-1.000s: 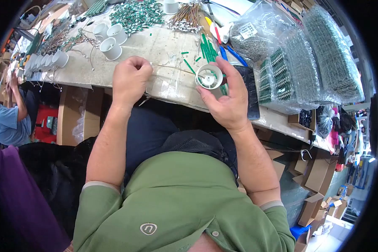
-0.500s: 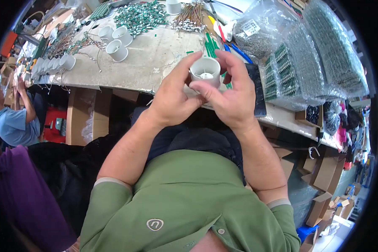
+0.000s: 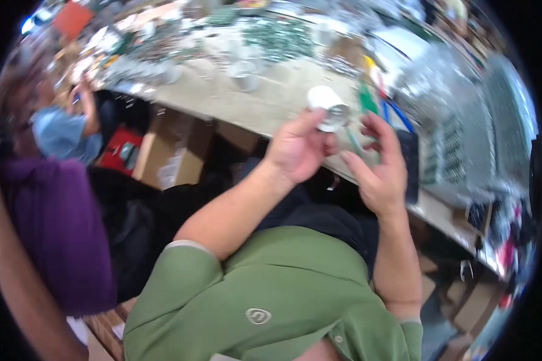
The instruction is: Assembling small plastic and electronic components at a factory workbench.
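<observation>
My left hand (image 3: 301, 144) grips a white cup-shaped housing (image 3: 324, 99) between thumb and fingers, above the table's front edge. The housing is tipped on its side, and a silvery round end points to the right. Just right of it hovers my right hand (image 3: 379, 165), its fingers curved and apart, holding nothing and not touching the housing. More white housings (image 3: 244, 78) stand on the table to the left. The picture is blurred by motion, so small details of the housing are lost.
Green circuit boards (image 3: 277, 41) lie in a heap at the back. A yellow-handled tool (image 3: 368, 62) and blue-handled pliers (image 3: 400, 114) lie right of centre. Clear-wrapped boards (image 3: 457, 144) stack up at the right. A person in blue (image 3: 60, 132) works at the far left.
My right hand has let go of the housing and moved away to the right. The left hand now tips the housing on its side. My view has swung left.
</observation>
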Demonstrator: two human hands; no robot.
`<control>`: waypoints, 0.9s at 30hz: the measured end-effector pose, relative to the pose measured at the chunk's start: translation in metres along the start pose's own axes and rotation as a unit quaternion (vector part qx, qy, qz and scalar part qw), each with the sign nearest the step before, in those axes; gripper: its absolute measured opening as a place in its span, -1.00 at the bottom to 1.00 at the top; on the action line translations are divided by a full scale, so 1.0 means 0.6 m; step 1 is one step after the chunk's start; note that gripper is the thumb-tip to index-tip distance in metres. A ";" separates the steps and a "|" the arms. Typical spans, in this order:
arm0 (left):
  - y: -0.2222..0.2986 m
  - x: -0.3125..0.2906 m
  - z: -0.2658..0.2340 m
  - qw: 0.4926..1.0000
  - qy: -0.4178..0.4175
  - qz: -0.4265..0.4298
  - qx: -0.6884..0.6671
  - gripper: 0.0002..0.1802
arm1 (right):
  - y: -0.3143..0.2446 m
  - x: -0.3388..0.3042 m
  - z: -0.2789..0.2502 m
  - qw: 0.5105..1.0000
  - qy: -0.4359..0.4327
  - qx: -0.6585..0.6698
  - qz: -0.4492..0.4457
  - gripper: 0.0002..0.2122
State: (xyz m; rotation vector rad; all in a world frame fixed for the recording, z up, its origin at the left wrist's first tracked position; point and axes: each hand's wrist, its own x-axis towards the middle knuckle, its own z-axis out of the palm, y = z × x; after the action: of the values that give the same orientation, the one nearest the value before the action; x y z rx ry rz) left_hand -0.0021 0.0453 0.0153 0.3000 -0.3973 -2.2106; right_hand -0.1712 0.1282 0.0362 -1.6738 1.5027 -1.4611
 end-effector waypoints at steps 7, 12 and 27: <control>0.101 0.002 -0.045 0.968 0.025 0.228 0.098 -0.57 | 0.071 -0.024 0.035 0.990 -0.023 0.088 0.105 -0.43; 0.247 -0.005 -0.048 0.592 0.459 0.439 0.496 -0.48 | 0.077 -0.015 0.033 0.994 -0.055 0.042 0.090 -0.51; 0.264 0.079 -0.131 0.434 0.389 0.481 0.655 -0.33 | 0.074 -0.021 0.013 0.997 -0.066 0.022 0.028 -0.66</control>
State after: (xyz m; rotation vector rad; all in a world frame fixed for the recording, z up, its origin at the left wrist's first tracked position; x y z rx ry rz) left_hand 0.1087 -0.0994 0.0000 1.3897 -1.2568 -0.0666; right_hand -0.1810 0.1240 -0.0096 -1.6549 1.4255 -1.3183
